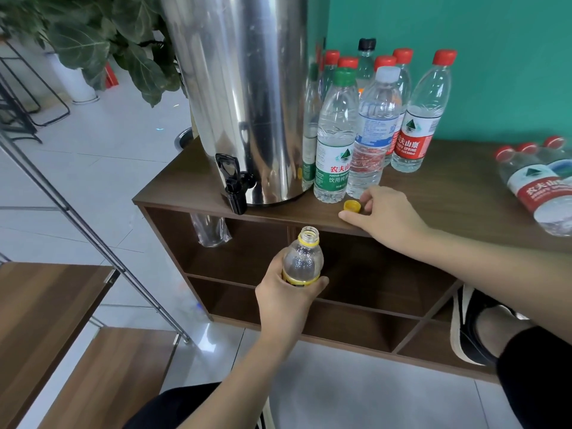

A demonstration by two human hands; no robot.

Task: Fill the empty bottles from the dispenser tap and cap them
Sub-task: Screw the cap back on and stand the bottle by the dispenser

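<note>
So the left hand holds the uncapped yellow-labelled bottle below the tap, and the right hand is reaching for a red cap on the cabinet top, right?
Not quite: the cap is yellow, not red, as the head view shows. The rest stands: the left hand holds the uncapped yellow-labelled bottle, and the right hand reaches for the cap on the cabinet top.

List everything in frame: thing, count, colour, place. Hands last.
dispenser: one, steel, on the cabinet's left end; black tap over the front edge
cabinet: one, dark wood, open shelves below
standing bottles: a cluster right of the dispenser, clear; mostly red caps, also green, white and black; exact count unclear
lying bottles: at least three, red caps, cabinet's right end
yellow cap: one, on the cabinet top near the front edge
open bottle: one, clear with yellow label, uncapped, held below the cabinet top
plant: green, behind the dispenser
left hand: grip round the open bottle
right hand: on the cabinet top, fingers at the yellow cap
</note>
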